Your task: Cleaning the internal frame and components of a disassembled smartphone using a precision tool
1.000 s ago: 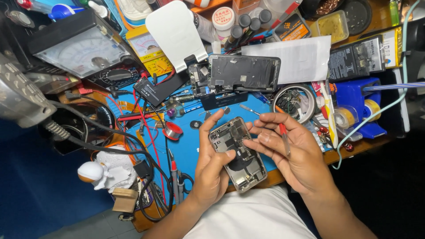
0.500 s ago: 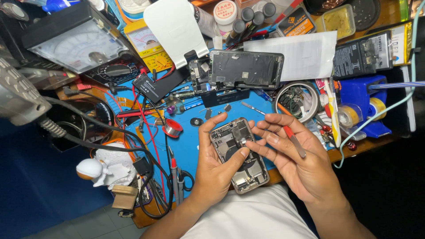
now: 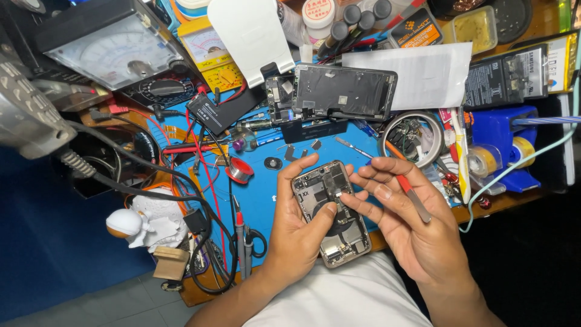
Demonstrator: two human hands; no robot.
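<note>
Two hands meet over a blue mat (image 3: 266,200), the landmark here. Behind the mat's far edge, a meter (image 3: 106,51) is cut off by the frame. At the mat's near edge, an opened phone (image 3: 331,212) is cradled in the left hand (image 3: 296,236), thumb across it, likely to steady it. The right hand (image 3: 411,224) pinches something tiny on the phone, a screwdriver (image 3: 387,172) being tucked between its fingers; the pinched part cannot be made out.
</note>
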